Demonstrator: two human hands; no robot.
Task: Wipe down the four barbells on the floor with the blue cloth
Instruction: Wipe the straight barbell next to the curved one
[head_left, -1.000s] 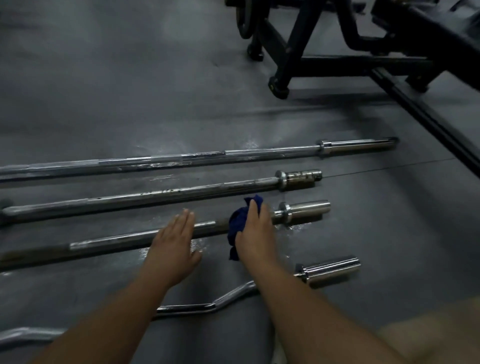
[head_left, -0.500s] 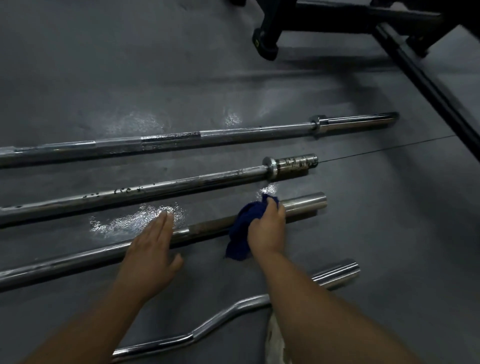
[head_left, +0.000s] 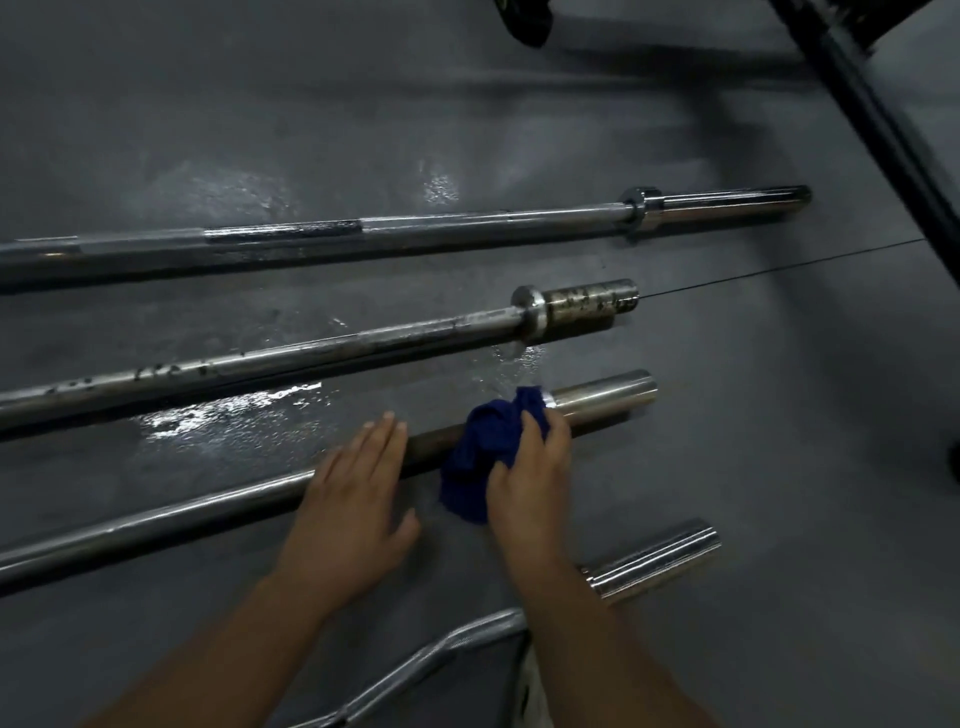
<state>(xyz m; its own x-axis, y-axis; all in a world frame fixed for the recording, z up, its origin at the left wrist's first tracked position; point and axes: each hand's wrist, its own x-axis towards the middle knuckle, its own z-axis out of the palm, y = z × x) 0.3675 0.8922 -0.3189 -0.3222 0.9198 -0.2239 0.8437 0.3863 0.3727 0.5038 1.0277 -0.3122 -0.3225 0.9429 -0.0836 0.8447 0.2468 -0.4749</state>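
We are wiping the third barbell, right hand gripping the blue cloth, left hand flat; nearest barbell probably waiting.

Four steel barbells lie side by side on the dark grey floor. The farthest long chrome barbell and the spotted, tarnished second barbell lie untouched. On the smooth straight third barbell the left hand rests flat, fingers straight across the shaft. The right hand grips a bunched dark blue cloth against the same bar, just beside its sleeve. The nearest bent chrome curl bar passes under the right forearm. Wet patches shine between the second and third bars. A black machine frame crosses the upper right corner.
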